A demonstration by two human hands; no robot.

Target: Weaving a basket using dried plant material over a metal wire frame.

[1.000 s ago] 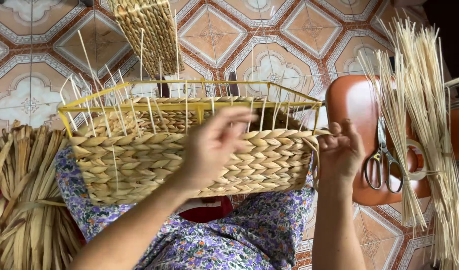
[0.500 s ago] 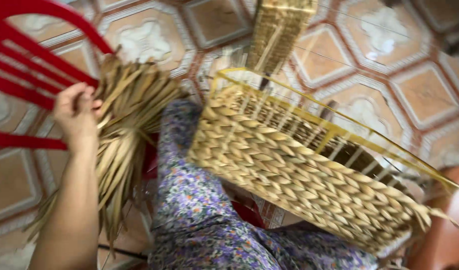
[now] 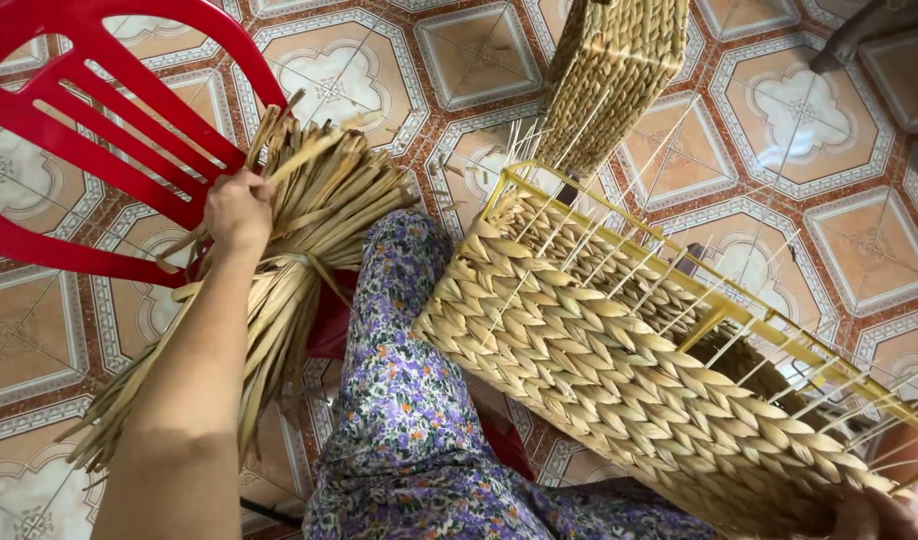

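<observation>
My left hand (image 3: 237, 208) reaches out to the left and closes on strands of a bundle of dried straw-coloured reed (image 3: 299, 250) that lies on the floor against a red plastic chair (image 3: 89, 130). A half-woven rectangular basket (image 3: 619, 370) on a yellow wire frame rests tilted on my lap, which is covered by purple flowered cloth (image 3: 409, 400). Thin pale spokes stick up from the basket's rim. Only the fingertips of my right hand (image 3: 874, 515) show at the lower right corner, pressed against the basket's end.
A finished woven basket (image 3: 619, 60) stands on the patterned tile floor (image 3: 809, 150) behind the one on my lap. The red chair fills the upper left. A dark object lies at the top right edge.
My view has swung left, away from the brown stool and the scissors. My left hand left the basket's wall and went to the reed bundle by the red chair, where it now grips strands.
</observation>
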